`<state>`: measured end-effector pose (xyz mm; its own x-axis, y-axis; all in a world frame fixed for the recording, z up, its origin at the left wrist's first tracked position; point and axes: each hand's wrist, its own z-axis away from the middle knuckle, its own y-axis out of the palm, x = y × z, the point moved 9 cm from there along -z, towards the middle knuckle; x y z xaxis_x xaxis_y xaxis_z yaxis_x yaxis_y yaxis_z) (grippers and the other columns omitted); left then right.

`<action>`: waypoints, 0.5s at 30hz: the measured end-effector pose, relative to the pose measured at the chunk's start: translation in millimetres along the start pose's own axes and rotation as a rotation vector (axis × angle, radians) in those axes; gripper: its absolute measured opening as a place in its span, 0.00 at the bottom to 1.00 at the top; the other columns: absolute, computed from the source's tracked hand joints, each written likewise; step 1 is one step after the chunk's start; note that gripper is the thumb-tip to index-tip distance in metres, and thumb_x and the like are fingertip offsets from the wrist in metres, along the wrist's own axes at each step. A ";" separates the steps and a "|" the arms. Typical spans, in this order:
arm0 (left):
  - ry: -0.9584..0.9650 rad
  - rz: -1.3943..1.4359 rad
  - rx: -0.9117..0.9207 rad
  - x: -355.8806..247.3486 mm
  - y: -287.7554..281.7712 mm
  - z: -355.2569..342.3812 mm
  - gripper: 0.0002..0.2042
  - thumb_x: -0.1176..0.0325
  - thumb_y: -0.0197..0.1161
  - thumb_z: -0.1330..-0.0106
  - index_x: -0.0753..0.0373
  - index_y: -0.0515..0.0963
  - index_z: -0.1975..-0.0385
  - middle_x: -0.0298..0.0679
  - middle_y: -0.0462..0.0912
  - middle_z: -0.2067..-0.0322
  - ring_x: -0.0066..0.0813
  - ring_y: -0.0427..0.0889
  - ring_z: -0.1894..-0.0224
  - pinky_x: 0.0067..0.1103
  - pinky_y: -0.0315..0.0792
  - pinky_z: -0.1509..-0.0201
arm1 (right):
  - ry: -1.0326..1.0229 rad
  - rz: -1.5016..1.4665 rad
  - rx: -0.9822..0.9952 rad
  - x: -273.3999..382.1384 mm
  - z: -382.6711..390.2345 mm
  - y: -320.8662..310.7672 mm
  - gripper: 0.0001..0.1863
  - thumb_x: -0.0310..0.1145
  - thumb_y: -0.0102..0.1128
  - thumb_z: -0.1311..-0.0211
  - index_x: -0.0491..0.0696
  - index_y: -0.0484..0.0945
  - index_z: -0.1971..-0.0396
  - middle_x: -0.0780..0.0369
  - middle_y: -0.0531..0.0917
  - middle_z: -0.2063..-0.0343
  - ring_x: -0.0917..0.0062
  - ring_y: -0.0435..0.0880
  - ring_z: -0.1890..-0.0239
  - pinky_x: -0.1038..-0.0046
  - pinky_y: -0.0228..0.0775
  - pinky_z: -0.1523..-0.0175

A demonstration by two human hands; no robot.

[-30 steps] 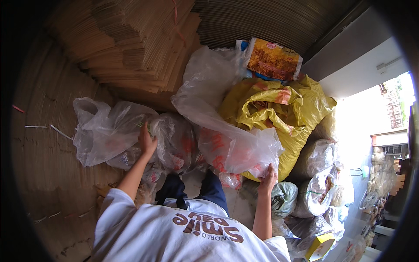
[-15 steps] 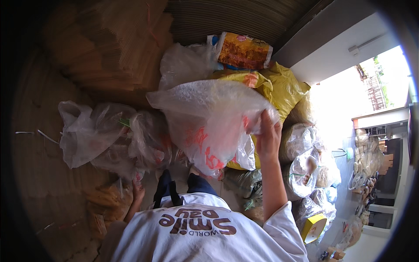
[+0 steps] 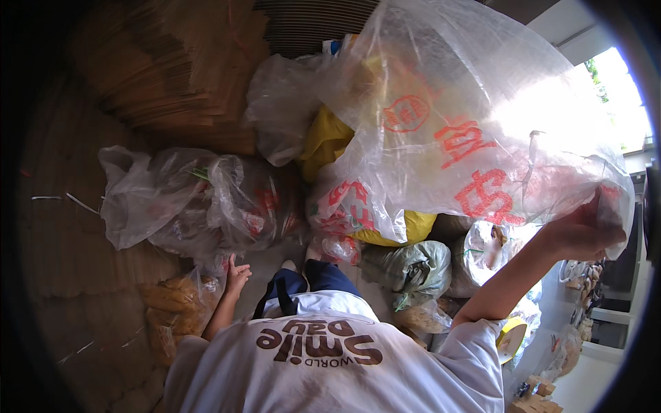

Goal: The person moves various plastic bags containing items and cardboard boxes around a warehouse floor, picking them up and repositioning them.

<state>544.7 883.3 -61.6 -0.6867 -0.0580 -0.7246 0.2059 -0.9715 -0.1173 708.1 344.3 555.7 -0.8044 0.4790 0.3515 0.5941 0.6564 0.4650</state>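
Note:
My right hand, raised at the far right, is closed on the edge of a large clear plastic bag with red print. The bag spreads out in the air, ballooned across the upper right. Low on the left, my left hand has its fingers apart and holds nothing that I can see. Just beyond it lies a filled clear plastic bag with red print and something green inside. Beside my left forearm sits a clear bag of tan-brown contents.
Stacked flat cardboard rises at the far left. A yellow sack shows partly behind the raised bag. To the right of my legs are a greenish woven sack, several filled clear bags and a yellow round-faced item.
My right hand has swung right and outward, spreading the clear bag wide and lifting it across the view. My left hand has shifted slightly right and up, its fingers now visibly apart.

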 end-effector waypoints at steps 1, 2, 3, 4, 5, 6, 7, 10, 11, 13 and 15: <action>-0.015 -0.018 0.018 13.8 -4.1 -2.5 0.35 0.75 0.52 0.52 0.50 0.40 0.47 0.42 0.72 0.65 0.25 0.74 0.74 0.17 0.66 0.73 | -0.010 0.004 0.021 7.3 -2.5 -1.4 0.21 0.43 0.48 0.50 0.39 0.64 0.65 0.57 0.73 0.71 0.70 0.75 0.69 0.72 0.70 0.61; -0.032 -0.027 0.034 27.2 -4.5 -6.4 0.34 0.75 0.52 0.52 0.50 0.40 0.47 0.42 0.72 0.65 0.25 0.74 0.74 0.17 0.66 0.74 | -0.018 0.002 0.047 12.3 -4.1 -1.3 0.20 0.43 0.48 0.50 0.40 0.65 0.67 0.57 0.73 0.72 0.71 0.75 0.69 0.73 0.70 0.61; -0.075 -0.042 0.002 36.6 -9.3 -6.4 0.34 0.74 0.51 0.52 0.50 0.40 0.47 0.42 0.72 0.65 0.25 0.74 0.75 0.18 0.66 0.74 | -0.024 0.013 0.073 16.7 -6.5 -4.7 0.19 0.43 0.48 0.51 0.40 0.66 0.68 0.58 0.74 0.73 0.72 0.75 0.69 0.73 0.70 0.61; -0.086 -0.029 -0.011 43.3 -11.2 -7.1 0.33 0.73 0.51 0.51 0.49 0.41 0.47 0.42 0.72 0.66 0.26 0.74 0.75 0.19 0.67 0.73 | -0.003 0.047 0.119 12.6 -9.9 -9.1 0.19 0.43 0.48 0.51 0.41 0.67 0.69 0.59 0.74 0.74 0.73 0.75 0.70 0.74 0.70 0.62; -0.133 0.008 -0.027 44.8 -10.5 2.7 0.33 0.75 0.51 0.52 0.51 0.42 0.47 0.41 0.72 0.68 0.24 0.73 0.78 0.17 0.65 0.78 | 0.017 0.093 0.153 6.4 -13.9 -21.8 0.18 0.43 0.48 0.51 0.41 0.67 0.69 0.59 0.74 0.74 0.74 0.75 0.70 0.75 0.70 0.63; -0.163 0.049 -0.057 40.3 -13.7 6.1 0.33 0.77 0.51 0.53 0.52 0.42 0.47 0.40 0.72 0.69 0.23 0.73 0.80 0.14 0.64 0.83 | 0.037 0.120 0.174 5.3 -12.3 -21.7 0.18 0.43 0.48 0.51 0.42 0.68 0.70 0.60 0.74 0.75 0.75 0.75 0.70 0.76 0.70 0.63; -0.185 0.039 -0.058 48.1 -19.7 7.2 0.33 0.77 0.51 0.53 0.52 0.43 0.47 0.40 0.72 0.70 0.23 0.73 0.80 0.14 0.63 0.83 | 0.066 0.089 0.166 3.1 -3.9 -20.7 0.16 0.43 0.49 0.50 0.43 0.68 0.73 0.62 0.74 0.75 0.78 0.74 0.72 0.79 0.68 0.67; -0.251 0.029 -0.089 84.7 -48.6 21.7 0.33 0.76 0.52 0.53 0.52 0.43 0.48 0.38 0.73 0.71 0.24 0.72 0.81 0.15 0.63 0.84 | 0.207 0.037 0.177 -33.1 11.9 -29.0 0.14 0.41 0.48 0.49 0.43 0.69 0.77 0.63 0.73 0.79 0.83 0.70 0.79 0.83 0.61 0.73; -0.279 0.019 -0.091 89.4 -53.0 25.7 0.33 0.76 0.52 0.53 0.52 0.43 0.48 0.38 0.73 0.72 0.24 0.72 0.82 0.15 0.64 0.84 | 0.233 0.074 0.182 -31.2 14.1 -27.6 0.14 0.39 0.47 0.48 0.43 0.68 0.81 0.64 0.71 0.82 0.83 0.69 0.80 0.81 0.61 0.73; -0.298 0.017 -0.097 96.7 -64.0 24.7 0.33 0.75 0.53 0.53 0.52 0.44 0.48 0.38 0.73 0.72 0.24 0.72 0.82 0.15 0.64 0.84 | 0.292 0.130 0.205 -25.2 25.2 -23.3 0.14 0.38 0.45 0.47 0.44 0.67 0.84 0.65 0.70 0.84 0.83 0.67 0.80 0.81 0.58 0.75; -0.281 0.045 -0.098 93.7 -67.2 20.1 0.33 0.75 0.53 0.53 0.51 0.44 0.48 0.38 0.73 0.71 0.24 0.72 0.82 0.15 0.64 0.84 | 0.403 0.183 0.204 -37.6 30.2 -42.6 0.13 0.37 0.44 0.46 0.43 0.67 0.81 0.63 0.71 0.80 0.82 0.68 0.78 0.80 0.61 0.71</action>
<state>452.5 938.6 -107.9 -0.8386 -0.1749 -0.5159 0.2973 -0.9405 -0.1645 712.8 315.9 498.1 -0.5959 0.3596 0.7181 0.6792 0.7028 0.2116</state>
